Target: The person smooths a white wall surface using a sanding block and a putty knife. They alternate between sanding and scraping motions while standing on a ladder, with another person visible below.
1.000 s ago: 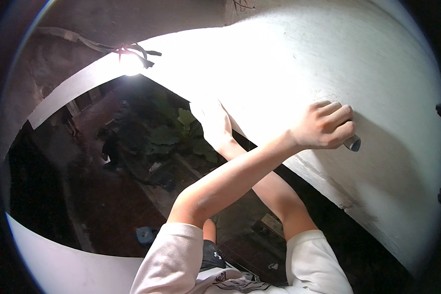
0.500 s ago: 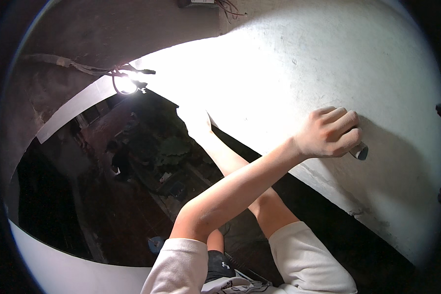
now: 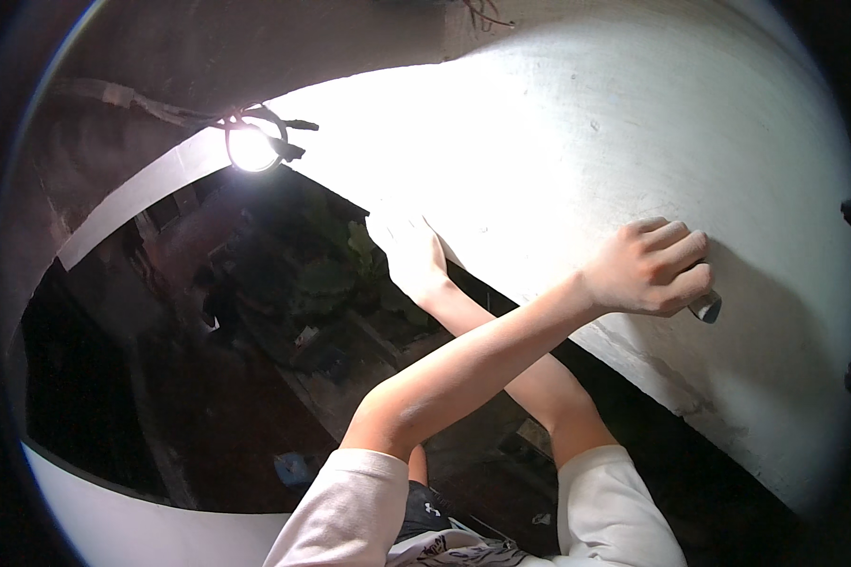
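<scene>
Grey on its outside and dark at its round end, a short cylindrical piece pokes out from our left hand, whose fingers are curled tightly around the rest of it. We have this fist up against the broad white panel, knuckles toward the top, and its shadow spreads over the surface to the right. Our left forearm crosses above our right forearm, so our right hand lies farther to the left, by the panel's lower edge; glare bleaches it, and we cannot tell how its fingers stand or whether they grip anything. Beyond it, a glowing lamp hangs among dark cables near a brown wall, and thin reddish wires stick out at the top. Below, past our white sleeves and dark shorts, we look down into a dim space with green leaves and a small blue thing, too dark to make out. At lower left curves a smooth white surface.
</scene>
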{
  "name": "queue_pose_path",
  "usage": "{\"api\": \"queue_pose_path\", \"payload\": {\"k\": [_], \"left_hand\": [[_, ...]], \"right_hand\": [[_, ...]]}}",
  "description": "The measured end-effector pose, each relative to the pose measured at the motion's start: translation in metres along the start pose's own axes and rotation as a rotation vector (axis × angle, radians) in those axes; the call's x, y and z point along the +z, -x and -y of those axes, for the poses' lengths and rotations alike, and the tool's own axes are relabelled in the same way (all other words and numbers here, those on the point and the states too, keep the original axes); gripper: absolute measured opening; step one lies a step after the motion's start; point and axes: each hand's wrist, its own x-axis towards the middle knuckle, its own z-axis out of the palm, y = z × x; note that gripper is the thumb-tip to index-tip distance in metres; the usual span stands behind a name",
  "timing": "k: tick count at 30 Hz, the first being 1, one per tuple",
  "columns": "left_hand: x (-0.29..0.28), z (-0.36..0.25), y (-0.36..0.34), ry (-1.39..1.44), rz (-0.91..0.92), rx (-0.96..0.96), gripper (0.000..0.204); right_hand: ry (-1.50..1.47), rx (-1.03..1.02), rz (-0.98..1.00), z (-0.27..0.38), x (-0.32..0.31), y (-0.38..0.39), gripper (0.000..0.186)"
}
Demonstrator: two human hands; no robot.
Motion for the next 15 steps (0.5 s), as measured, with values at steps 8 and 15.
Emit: {"api": "queue_pose_path", "payload": {"k": [8, 15], "left_hand": [[-0.001, 0.001, 0.000, -0.015, 0.015, 0.009, 0.023], [0.002, 0.002, 0.001, -0.070, -0.019, 0.016, 0.021]], "right_hand": [[-0.064, 0.098, 0.164, 0.027, 0.012, -0.052, 0.025], [-0.178, -0.010, 0.008, -0.032, -0.058, 0.054, 0.052]]}}
